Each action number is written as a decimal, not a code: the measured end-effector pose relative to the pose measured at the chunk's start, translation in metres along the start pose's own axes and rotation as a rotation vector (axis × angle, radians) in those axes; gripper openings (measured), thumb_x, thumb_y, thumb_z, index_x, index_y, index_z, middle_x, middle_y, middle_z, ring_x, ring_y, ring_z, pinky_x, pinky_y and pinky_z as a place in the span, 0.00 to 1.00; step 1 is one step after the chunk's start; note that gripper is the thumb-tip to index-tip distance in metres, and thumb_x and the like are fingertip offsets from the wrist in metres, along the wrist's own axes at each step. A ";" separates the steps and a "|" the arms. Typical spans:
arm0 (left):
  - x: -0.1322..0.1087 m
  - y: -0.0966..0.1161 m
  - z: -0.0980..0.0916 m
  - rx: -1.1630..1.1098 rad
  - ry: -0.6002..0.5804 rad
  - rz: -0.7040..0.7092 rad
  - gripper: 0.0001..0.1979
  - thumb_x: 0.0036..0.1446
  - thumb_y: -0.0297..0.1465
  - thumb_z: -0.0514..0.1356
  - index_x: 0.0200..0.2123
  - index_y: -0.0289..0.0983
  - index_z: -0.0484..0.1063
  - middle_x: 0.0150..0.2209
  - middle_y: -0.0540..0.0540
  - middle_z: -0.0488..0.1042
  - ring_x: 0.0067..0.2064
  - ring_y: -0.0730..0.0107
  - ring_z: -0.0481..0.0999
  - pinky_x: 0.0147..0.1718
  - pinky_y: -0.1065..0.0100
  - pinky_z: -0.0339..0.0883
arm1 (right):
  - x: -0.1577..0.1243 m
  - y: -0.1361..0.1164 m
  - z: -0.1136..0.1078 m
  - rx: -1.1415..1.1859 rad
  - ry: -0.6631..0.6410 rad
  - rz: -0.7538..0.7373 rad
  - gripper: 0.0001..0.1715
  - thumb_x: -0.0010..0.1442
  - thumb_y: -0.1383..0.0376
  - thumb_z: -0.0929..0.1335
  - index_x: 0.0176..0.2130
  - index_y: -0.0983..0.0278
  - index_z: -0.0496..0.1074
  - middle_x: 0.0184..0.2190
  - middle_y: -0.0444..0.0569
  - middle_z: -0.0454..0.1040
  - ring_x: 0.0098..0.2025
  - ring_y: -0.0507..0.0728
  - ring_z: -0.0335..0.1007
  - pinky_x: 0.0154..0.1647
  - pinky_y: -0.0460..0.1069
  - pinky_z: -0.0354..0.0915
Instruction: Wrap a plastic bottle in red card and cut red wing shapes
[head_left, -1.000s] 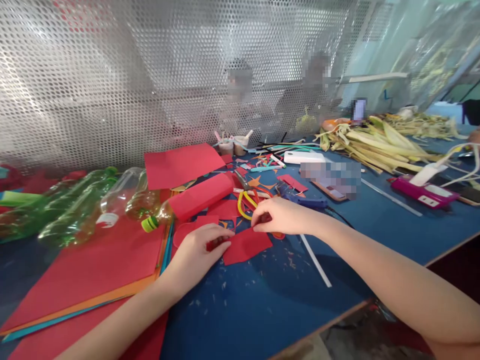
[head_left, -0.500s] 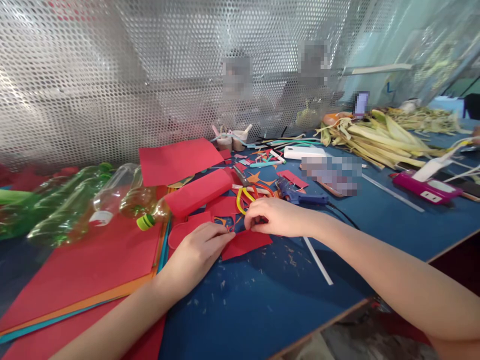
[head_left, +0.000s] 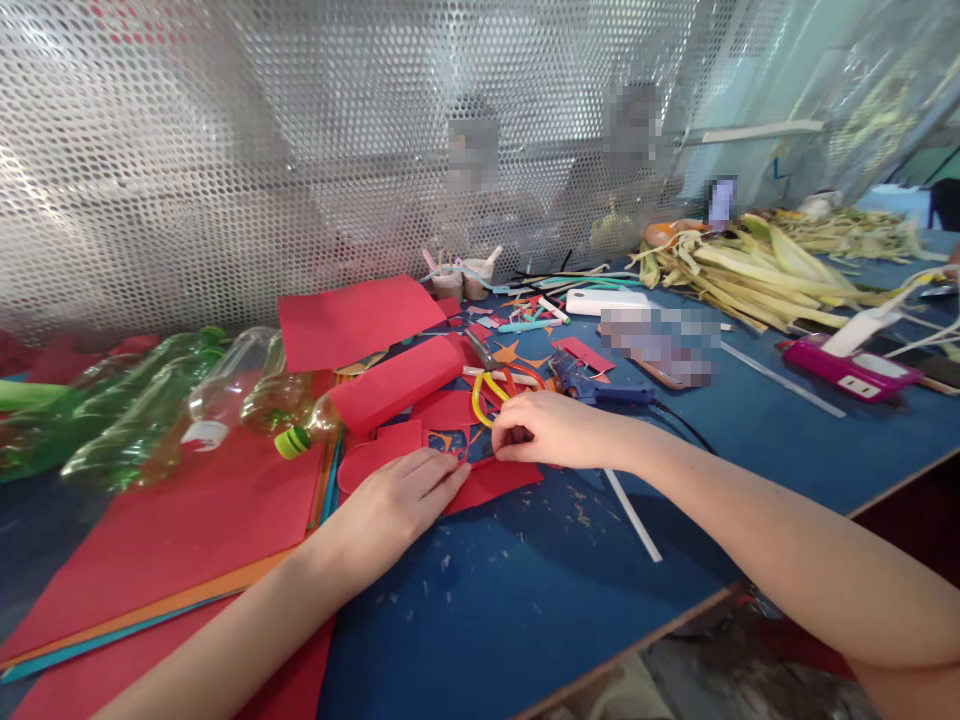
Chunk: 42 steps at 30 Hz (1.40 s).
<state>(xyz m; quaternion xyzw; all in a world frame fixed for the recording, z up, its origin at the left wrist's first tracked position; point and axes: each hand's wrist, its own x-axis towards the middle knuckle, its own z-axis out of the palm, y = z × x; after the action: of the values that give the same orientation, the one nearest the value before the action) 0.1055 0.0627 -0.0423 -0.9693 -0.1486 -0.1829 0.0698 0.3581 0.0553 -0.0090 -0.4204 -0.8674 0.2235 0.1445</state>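
Observation:
A small red sheet of paper lies on the blue table under my fingers, its far edge partly hidden by them. My left hand rests with outstretched fingers on the sheet's left end, pressing it down. At the far edge my right hand is curled, thumb and fingers pinched at the paper. Scissors with yellow and red handles lie just beyond the right fingers. Behind my left hand sits a plastic bottle wrapped in red paper, lying on its side with a green cap.
Green and clear plastic bottles lie left, beside stacked coloured paper. A blue glue gun and a phone are beyond my right hand. Dried husks and a magenta power strip lie right. A white stick is nearer.
My left fingers have flattened a little more onto the red paper. My right hand stays pinched at its far edge with barely any shift.

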 end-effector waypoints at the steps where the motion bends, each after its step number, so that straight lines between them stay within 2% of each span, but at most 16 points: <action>1: 0.001 0.001 -0.003 0.003 -0.025 0.003 0.22 0.68 0.26 0.40 0.55 0.39 0.68 0.42 0.41 0.78 0.45 0.63 0.76 0.48 0.62 0.71 | 0.000 0.000 0.000 0.000 0.001 -0.005 0.03 0.59 0.70 0.70 0.32 0.66 0.75 0.31 0.47 0.73 0.31 0.51 0.67 0.32 0.46 0.61; 4: 0.004 0.003 -0.007 -0.023 -0.073 0.005 0.21 0.67 0.25 0.42 0.53 0.37 0.70 0.42 0.39 0.78 0.45 0.61 0.76 0.48 0.61 0.71 | -0.001 -0.001 0.001 -0.009 0.003 -0.009 0.03 0.58 0.70 0.70 0.31 0.66 0.74 0.31 0.47 0.73 0.30 0.51 0.67 0.32 0.46 0.61; 9: 0.008 0.006 -0.004 -0.192 0.069 -0.161 0.16 0.65 0.27 0.49 0.48 0.38 0.74 0.42 0.41 0.77 0.44 0.64 0.77 0.45 0.65 0.72 | -0.003 0.002 0.000 -0.030 -0.017 -0.040 0.02 0.59 0.69 0.70 0.32 0.66 0.74 0.31 0.47 0.72 0.32 0.53 0.67 0.34 0.47 0.60; 11: 0.012 0.008 -0.005 -0.302 0.094 -0.310 0.14 0.63 0.28 0.52 0.45 0.39 0.76 0.41 0.42 0.78 0.43 0.65 0.77 0.44 0.65 0.72 | -0.003 0.002 -0.002 -0.010 -0.012 -0.060 0.03 0.59 0.68 0.69 0.32 0.66 0.73 0.31 0.47 0.72 0.32 0.53 0.67 0.34 0.47 0.60; 13: 0.016 0.011 -0.009 -0.445 0.126 -0.488 0.12 0.61 0.29 0.54 0.42 0.41 0.77 0.39 0.44 0.78 0.41 0.65 0.78 0.43 0.65 0.73 | -0.003 0.000 -0.004 0.068 0.061 -0.049 0.03 0.60 0.68 0.68 0.33 0.65 0.72 0.32 0.46 0.72 0.33 0.52 0.66 0.34 0.47 0.60; 16: 0.024 0.017 -0.019 -0.775 0.166 -0.757 0.12 0.55 0.33 0.61 0.43 0.42 0.77 0.41 0.46 0.80 0.42 0.63 0.79 0.44 0.64 0.73 | -0.002 -0.005 -0.004 0.274 0.214 -0.024 0.05 0.61 0.64 0.68 0.36 0.64 0.72 0.30 0.44 0.72 0.29 0.51 0.64 0.32 0.46 0.59; 19: 0.030 0.024 -0.025 -1.136 0.139 -0.996 0.17 0.47 0.38 0.67 0.42 0.41 0.78 0.38 0.46 0.82 0.42 0.60 0.80 0.41 0.65 0.74 | 0.000 -0.006 -0.004 0.418 0.263 -0.022 0.12 0.63 0.58 0.66 0.37 0.64 0.73 0.28 0.44 0.73 0.29 0.51 0.66 0.31 0.46 0.60; 20: 0.031 0.026 -0.026 -1.225 0.143 -1.061 0.18 0.45 0.39 0.69 0.40 0.40 0.79 0.35 0.46 0.82 0.39 0.60 0.80 0.38 0.66 0.74 | 0.000 -0.004 -0.006 0.416 0.288 0.004 0.15 0.65 0.57 0.64 0.36 0.65 0.73 0.29 0.45 0.75 0.30 0.51 0.69 0.32 0.46 0.61; 22: 0.033 0.028 -0.026 -1.345 0.199 -1.154 0.17 0.42 0.40 0.71 0.36 0.39 0.79 0.30 0.47 0.82 0.33 0.63 0.80 0.31 0.68 0.74 | 0.001 0.002 -0.010 0.247 0.370 0.144 0.19 0.68 0.55 0.60 0.38 0.65 0.72 0.33 0.49 0.76 0.33 0.52 0.72 0.34 0.46 0.63; 24: 0.034 0.029 -0.026 -1.406 0.289 -1.201 0.17 0.40 0.40 0.72 0.33 0.38 0.79 0.28 0.48 0.81 0.30 0.66 0.79 0.28 0.71 0.72 | 0.002 0.011 -0.015 -0.058 0.438 0.335 0.18 0.66 0.55 0.63 0.38 0.66 0.71 0.34 0.52 0.76 0.35 0.55 0.72 0.36 0.48 0.64; 27: 0.034 0.027 -0.027 -1.409 0.401 -1.239 0.17 0.40 0.38 0.72 0.32 0.37 0.77 0.25 0.52 0.78 0.25 0.73 0.77 0.23 0.76 0.68 | 0.009 0.018 -0.016 -0.235 0.407 0.454 0.20 0.60 0.51 0.68 0.33 0.67 0.71 0.32 0.55 0.75 0.35 0.60 0.72 0.34 0.51 0.64; 31: 0.031 0.025 -0.030 -1.342 0.425 -1.230 0.18 0.42 0.39 0.71 0.36 0.36 0.76 0.23 0.52 0.77 0.24 0.69 0.77 0.21 0.73 0.68 | 0.024 0.010 -0.002 -0.271 0.326 0.464 0.18 0.54 0.52 0.72 0.28 0.65 0.71 0.31 0.58 0.76 0.38 0.64 0.72 0.38 0.53 0.65; 34: 0.029 0.024 -0.032 -1.347 0.414 -1.228 0.21 0.42 0.39 0.71 0.40 0.37 0.76 0.24 0.51 0.78 0.26 0.65 0.79 0.24 0.70 0.71 | 0.027 0.005 0.005 -0.262 0.321 0.495 0.10 0.57 0.61 0.71 0.30 0.66 0.71 0.33 0.61 0.77 0.42 0.65 0.71 0.41 0.54 0.65; 36: 0.029 0.023 -0.033 -1.378 0.424 -1.232 0.21 0.42 0.38 0.71 0.41 0.37 0.77 0.25 0.49 0.79 0.28 0.64 0.80 0.26 0.69 0.72 | 0.023 0.006 0.004 -0.220 0.334 0.505 0.09 0.59 0.62 0.68 0.30 0.67 0.71 0.31 0.60 0.76 0.39 0.64 0.73 0.38 0.53 0.65; 40: 0.029 0.016 -0.037 -1.479 0.546 -1.248 0.18 0.41 0.34 0.72 0.38 0.36 0.77 0.28 0.48 0.81 0.28 0.69 0.80 0.29 0.72 0.74 | 0.013 0.013 -0.004 -0.052 0.352 0.449 0.11 0.60 0.59 0.66 0.33 0.65 0.69 0.28 0.53 0.75 0.31 0.60 0.75 0.31 0.51 0.65; 42: 0.029 0.012 -0.039 -1.524 0.631 -1.246 0.16 0.40 0.32 0.73 0.35 0.36 0.77 0.27 0.49 0.81 0.27 0.71 0.80 0.28 0.73 0.74 | 0.011 0.013 -0.007 0.042 0.355 0.380 0.08 0.60 0.60 0.65 0.34 0.63 0.67 0.29 0.51 0.75 0.32 0.58 0.75 0.31 0.49 0.66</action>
<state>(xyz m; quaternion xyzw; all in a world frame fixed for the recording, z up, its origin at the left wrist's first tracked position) 0.1225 0.0514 0.0041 -0.4155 -0.4439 -0.4781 -0.6338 0.3633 0.0729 -0.0088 -0.6054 -0.7291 0.1871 0.2586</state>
